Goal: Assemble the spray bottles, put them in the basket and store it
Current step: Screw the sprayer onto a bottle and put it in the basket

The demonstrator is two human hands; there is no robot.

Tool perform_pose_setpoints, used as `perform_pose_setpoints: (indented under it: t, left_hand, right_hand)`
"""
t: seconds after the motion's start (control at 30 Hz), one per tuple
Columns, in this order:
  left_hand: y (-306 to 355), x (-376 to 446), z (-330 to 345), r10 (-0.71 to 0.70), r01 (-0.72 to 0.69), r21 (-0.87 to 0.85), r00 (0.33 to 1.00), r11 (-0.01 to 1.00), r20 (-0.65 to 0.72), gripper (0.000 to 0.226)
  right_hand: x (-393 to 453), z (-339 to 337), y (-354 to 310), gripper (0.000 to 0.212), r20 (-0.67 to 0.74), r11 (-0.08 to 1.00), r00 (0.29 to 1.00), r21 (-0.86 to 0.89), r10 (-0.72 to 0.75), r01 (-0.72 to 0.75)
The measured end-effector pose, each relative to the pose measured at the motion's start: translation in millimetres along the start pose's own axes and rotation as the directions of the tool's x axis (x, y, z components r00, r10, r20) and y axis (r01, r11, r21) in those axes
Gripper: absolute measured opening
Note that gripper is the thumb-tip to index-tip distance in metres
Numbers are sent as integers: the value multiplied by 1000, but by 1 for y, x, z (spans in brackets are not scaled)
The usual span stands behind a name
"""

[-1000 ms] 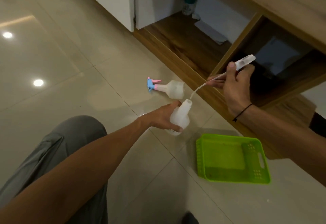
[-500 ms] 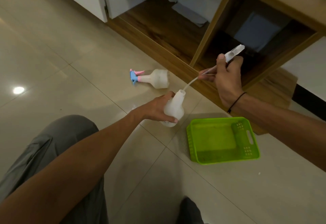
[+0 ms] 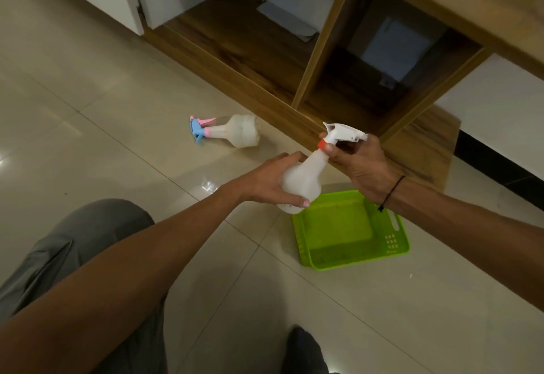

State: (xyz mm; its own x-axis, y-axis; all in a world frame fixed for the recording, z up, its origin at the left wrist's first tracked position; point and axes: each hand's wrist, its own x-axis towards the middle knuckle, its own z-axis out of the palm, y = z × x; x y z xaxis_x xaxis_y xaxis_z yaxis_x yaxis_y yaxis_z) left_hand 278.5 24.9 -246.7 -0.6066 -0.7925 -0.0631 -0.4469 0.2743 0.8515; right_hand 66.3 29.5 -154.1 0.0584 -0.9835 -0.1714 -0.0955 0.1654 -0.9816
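My left hand (image 3: 269, 178) grips the body of a white spray bottle (image 3: 304, 179), held tilted above the floor. My right hand (image 3: 357, 157) holds the white spray head (image 3: 343, 133) with its red collar, which sits on the bottle's neck; the tube is down inside. A second bottle (image 3: 235, 132) with a blue and pink spray head lies on its side on the tiles further off. A green plastic basket (image 3: 391, 241) rests on the floor just below and to the right of my hands, with nothing in it.
A low wooden cabinet (image 3: 309, 79) with open compartments runs along behind the hands; papers and a bottle sit in its left bay. My grey-trousered knee (image 3: 88, 235) is at lower left, a dark foot (image 3: 303, 350) at the bottom edge. Glossy tile floor all around.
My right hand has come down and lowered the spray head's tube fully into the bottle, so the head now sits on the neck. The view has shifted left and downward.
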Motion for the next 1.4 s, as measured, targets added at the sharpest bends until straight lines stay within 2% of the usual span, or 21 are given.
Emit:
perform_pose_setpoints:
  t: [0.1, 0.2, 0.3, 0.43, 0.5, 0.57, 0.63, 0.7, 0.73, 0.77, 0.8, 0.83, 0.9, 0.93, 0.97, 1.03, 1.17, 1.3, 1.4]
  left_hand:
    - [5, 8, 2, 4, -3, -67, 1000, 998, 12, 76]
    - [12, 11, 0, -11, 18, -221, 999, 975, 33, 68]
    - [19, 15, 1, -26, 24, -295, 1000, 955, -1, 69]
    - [34, 24, 11, -109, 86, -148, 983, 985, -149, 81]
    - [41, 29, 16, -127, 128, -13, 963, 992, -237, 89]
    - [46, 34, 22, -117, 166, 119, 934, 979, -339, 99]
    - [51, 38, 26, -84, 181, 189, 898, 965, -431, 105]
    - [53, 41, 27, -46, 155, 194, 881, 969, -471, 109]
    - [52, 42, 25, -43, 135, 163, 882, 977, -470, 109]
    - [52, 43, 23, -66, 114, 80, 888, 990, -454, 106]
    - [52, 44, 19, -116, 95, -72, 899, 993, -422, 97]
    - [52, 44, 16, -184, 73, -289, 907, 955, -379, 86]
    - [53, 45, 11, -349, 76, -675, 895, 733, -278, 67]
    - [53, 46, 8, -416, 114, -768, 884, 630, -211, 60]
    - [52, 47, 8, -452, 157, -810, 880, 564, -144, 54]
    - [52, 48, 14, -454, 229, -837, 891, 497, -26, 46]
    - [63, 46, 28, -429, 315, -877, 892, 362, 143, 64]
    - [64, 49, 24, -341, 354, -863, 911, 360, 232, 80]
    - [61, 47, 24, -235, 371, -870, 923, 325, 306, 89]
  right_hand:
    - [-5, -12, -3, 38, 63, 997, 998, 76, 26, -31]
    - [-8, -23, -8, 45, 111, 988, 993, 140, 45, -60]
    - [-9, -32, -8, 40, 51, 991, 999, 129, 13, -19]
    - [-11, -31, -4, 27, -150, 998, 988, -57, -44, 36]
    - [-10, -30, -2, 32, -230, 995, 972, -102, -41, 18]
    - [-9, -30, -2, 37, -296, 996, 955, -87, -27, 2]
    - [-10, -29, -7, 23, -332, 999, 943, -47, -23, 8]
    - [-11, -31, -13, 11, -335, 1000, 942, 0, -10, 11]
    - [-11, -33, -16, 13, -333, 1000, 943, 22, -10, 18]
    - [-11, -35, -18, 18, -332, 999, 943, 38, -15, 29]
    - [-11, -38, -20, 23, -338, 998, 941, 45, -25, 43]
    - [-11, -40, -23, 27, -346, 997, 938, 52, -37, 58]
    - [-12, -44, -26, 30, -344, 992, 938, 94, -43, 80]
    - [-13, -46, -27, 30, -334, 990, 942, 119, -38, 82]
    - [-13, -46, -28, 31, -325, 988, 945, 134, -32, 80]
    - [-13, -47, -29, 30, -322, 989, 946, 129, -29, 75]
    - [-15, -50, -31, 23, -325, 994, 944, 71, -54, 81]
    - [-13, -57, -33, 28, -340, 995, 938, 57, -61, 86]
    - [-11, -60, -35, 24, -330, 993, 941, 65, -69, 96]
